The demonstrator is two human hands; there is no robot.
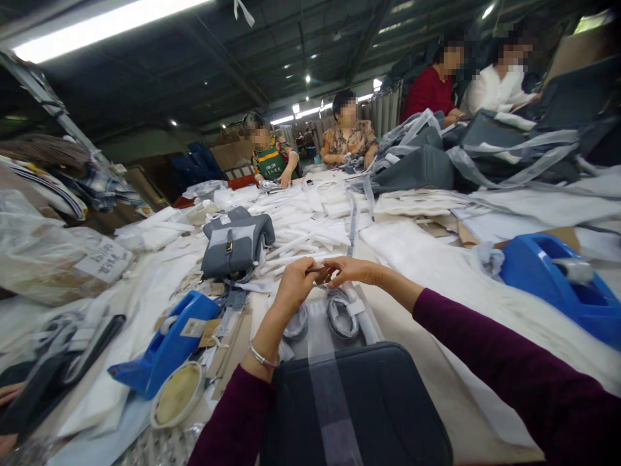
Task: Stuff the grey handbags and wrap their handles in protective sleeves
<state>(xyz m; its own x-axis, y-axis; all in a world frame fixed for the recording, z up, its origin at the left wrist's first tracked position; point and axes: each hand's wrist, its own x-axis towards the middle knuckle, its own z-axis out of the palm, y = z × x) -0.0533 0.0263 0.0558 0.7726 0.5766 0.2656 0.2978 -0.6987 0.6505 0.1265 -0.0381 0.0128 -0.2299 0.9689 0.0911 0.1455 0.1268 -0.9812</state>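
Past the far end of a dark navy bag (392,395), my left hand (295,283) is closed in a pinch on a small brownish piece (317,273) whose kind I cannot make out. My right hand (350,270) meets it from the other side, with its bent fingertips at the same piece. The bag lies flat close to me, with a translucent wrapping strip (326,382) running across its middle. Just below my hands sit two coils of wrapped strap, the right coil (342,315) and the left coil (297,323).
Blue tape dispensers stand at left (167,343) and right (557,285). A round tub (177,395) is near the left dispenser. Ahead lie a grey buckled bag (233,246) and white foam strips (301,243). Several co-workers sit beyond; another person's hand (10,395) shows at far left.
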